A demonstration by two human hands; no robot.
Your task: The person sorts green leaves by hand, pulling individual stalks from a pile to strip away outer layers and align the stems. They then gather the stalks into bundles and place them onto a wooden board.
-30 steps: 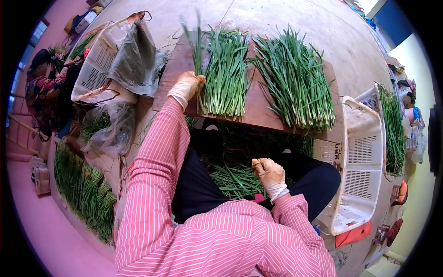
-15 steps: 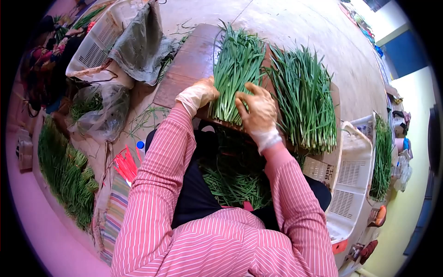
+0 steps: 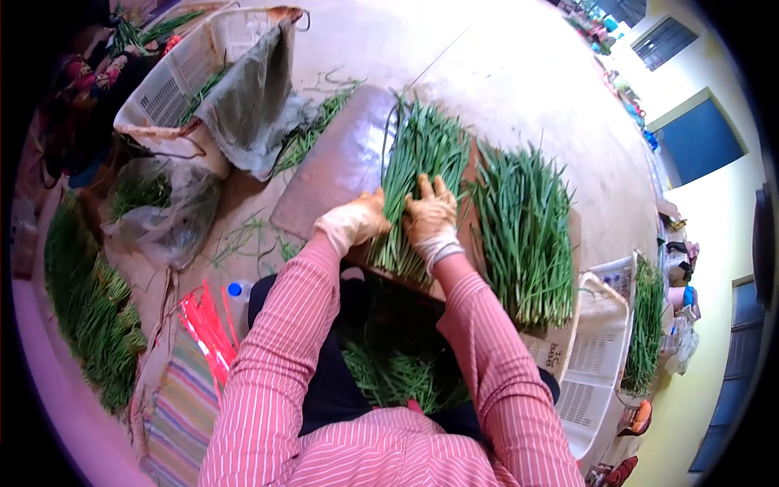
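Observation:
A pile of garlic chives (image 3: pixel 422 150) lies on a brown board (image 3: pixel 320 183), leaf tips pointing away from me and pale stem ends towards me. Yellowed, pale gloves cover both hands. My left hand (image 3: pixel 355 221) is at the pile's left edge, its fingers bent and closed against the stalks. On top of the same pile rests my right hand (image 3: pixel 432 217), fingers stretched out and a little apart. To its right is a second, wider pile of garlic chives (image 3: pixel 523 235), which neither hand touches. Some fingertips are hidden among the leaves.
Left are a white crate (image 3: pixel 174 93) with a grey cloth (image 3: pixel 247 105), a plastic bag (image 3: pixel 166 215), bundled chives (image 3: pixel 85 300), red strips (image 3: pixel 207 329) and a blue-capped bottle (image 3: pixel 237 304). Another white crate (image 3: pixel 596 357) stands right. A person (image 3: pixel 85 89) sits far left.
My right hand has moved from the near right side of the left pile onto its top, fingers now straighter. My left hand stays at the left edge. The view has shifted.

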